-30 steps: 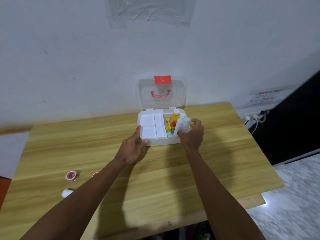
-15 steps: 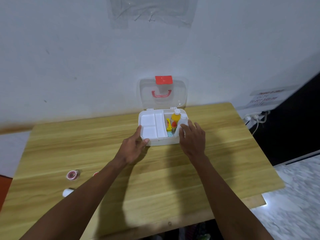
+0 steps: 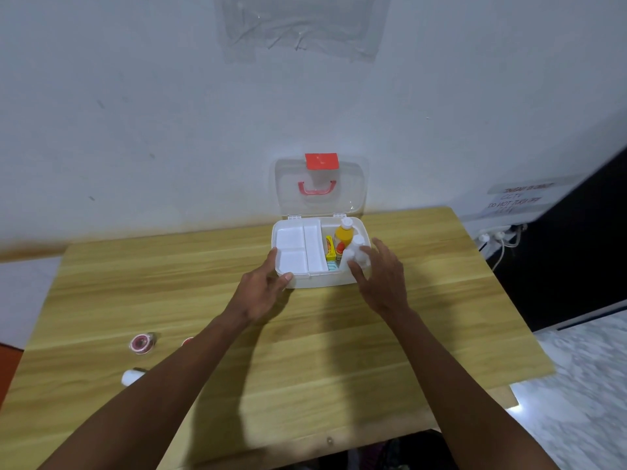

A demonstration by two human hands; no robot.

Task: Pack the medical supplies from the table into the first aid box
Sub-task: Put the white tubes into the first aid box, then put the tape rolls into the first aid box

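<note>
The white first aid box [image 3: 317, 279] stands open at the table's far middle, its clear lid [image 3: 320, 188] with a red latch leaning against the wall. Its right compartment holds a yellow bottle [image 3: 343, 234], white bottles [image 3: 356, 247] and small yellow and red packs [image 3: 330, 249]; a white divided tray [image 3: 298, 245] fills the left side. My left hand [image 3: 263, 290] holds the box's front left corner. My right hand [image 3: 383, 276] hovers by the box's right front with fingers spread, holding nothing. A pink tape roll [image 3: 142, 343], a white roll [image 3: 131, 376] and a red item [image 3: 187, 341], partly hidden by my arm, lie at the near left.
The wooden table [image 3: 339, 361] ends close at the front and right. A power strip with cables [image 3: 498, 237] hangs beyond the right edge, by a dark panel. The white wall stands right behind the box.
My right hand put the white bottles into the box's right compartment, let go and drew back a little with fingers spread. The left hand stayed on the box corner.
</note>
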